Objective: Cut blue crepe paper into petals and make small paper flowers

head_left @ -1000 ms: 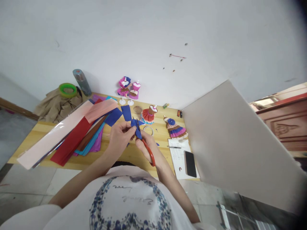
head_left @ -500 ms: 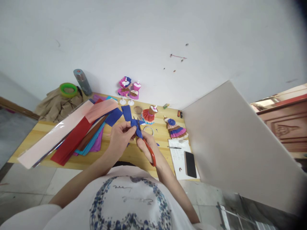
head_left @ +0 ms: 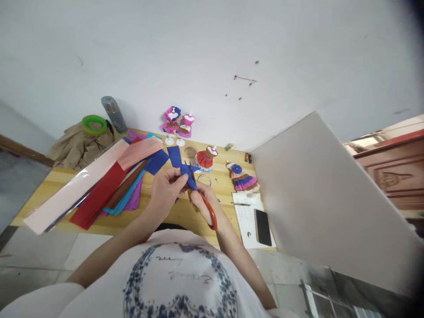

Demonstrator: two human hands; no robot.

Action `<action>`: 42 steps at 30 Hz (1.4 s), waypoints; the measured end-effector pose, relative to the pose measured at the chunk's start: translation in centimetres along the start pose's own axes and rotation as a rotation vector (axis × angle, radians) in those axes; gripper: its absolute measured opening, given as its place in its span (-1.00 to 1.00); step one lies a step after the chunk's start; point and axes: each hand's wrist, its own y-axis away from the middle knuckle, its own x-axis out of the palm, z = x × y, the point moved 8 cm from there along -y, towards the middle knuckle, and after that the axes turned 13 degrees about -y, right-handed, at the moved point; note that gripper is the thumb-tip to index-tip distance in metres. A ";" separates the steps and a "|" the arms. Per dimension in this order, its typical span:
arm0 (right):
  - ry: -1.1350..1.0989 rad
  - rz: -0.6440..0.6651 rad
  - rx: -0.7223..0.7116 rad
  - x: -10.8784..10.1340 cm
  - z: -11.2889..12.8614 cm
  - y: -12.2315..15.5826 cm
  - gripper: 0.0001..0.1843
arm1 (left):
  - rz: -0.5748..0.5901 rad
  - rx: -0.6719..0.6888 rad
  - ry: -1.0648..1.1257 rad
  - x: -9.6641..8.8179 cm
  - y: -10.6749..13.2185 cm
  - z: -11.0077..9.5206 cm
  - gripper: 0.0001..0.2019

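Note:
Between thumb and fingers, my left hand (head_left: 168,185) pinches a small piece of blue crepe paper (head_left: 187,172). My right hand (head_left: 202,201) grips red-handled scissors (head_left: 208,210), whose dark blades lie at the blue paper, slightly apart at the tips. Just beyond my hands stands a small dress form (head_left: 205,159) in a brown top and layered orange skirt. A roll of tape (head_left: 205,180) lies beside my right hand, partly hidden by it. Another blue paper piece (head_left: 174,157) rests behind my left hand.
Coloured paper strips (head_left: 99,194) cover the table's left side. Two dressed mini forms (head_left: 179,123) stand by the wall, near a thermos (head_left: 114,115). At right are a layered paper dress (head_left: 243,179), a pen (head_left: 241,204), a notebook (head_left: 247,225) and a phone (head_left: 263,226), beside a upright panel (head_left: 318,194).
The scissor handles in my right hand have shifted very slightly to the right. My left hand keeps its pinch on the blue paper in nearly the same place.

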 end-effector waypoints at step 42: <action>-0.064 -0.020 0.089 0.1 -0.4 0.5 -0.36 | 0.135 -0.053 0.060 -0.2 -0.6 -0.1 -0.83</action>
